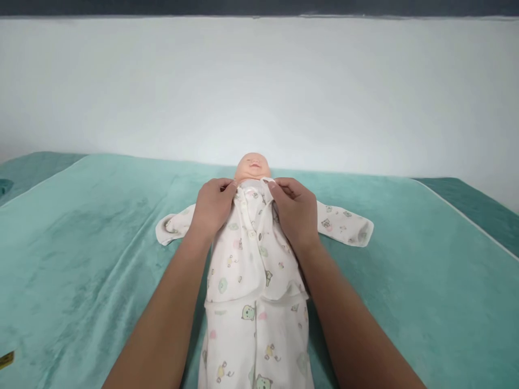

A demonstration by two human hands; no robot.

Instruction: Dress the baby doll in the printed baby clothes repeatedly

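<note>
A baby doll (253, 165) lies on its back on a teal blanket (81, 259), head away from me. It wears a white printed shirt (247, 248) and matching trousers (255, 346), with both sleeves spread out to the sides. My left hand (211, 208) rests on the doll's left shoulder area, fingers curled and pinching the shirt collar. My right hand (295, 210) does the same on the other side, thumb and fingers closed on the collar edge just below the doll's chin.
The teal blanket covers a wide flat surface that ends at a white wall (259, 92) behind the doll. A small yellow tag (6, 359) lies at the lower left edge. A darker teal strip (466, 200) shows at the right.
</note>
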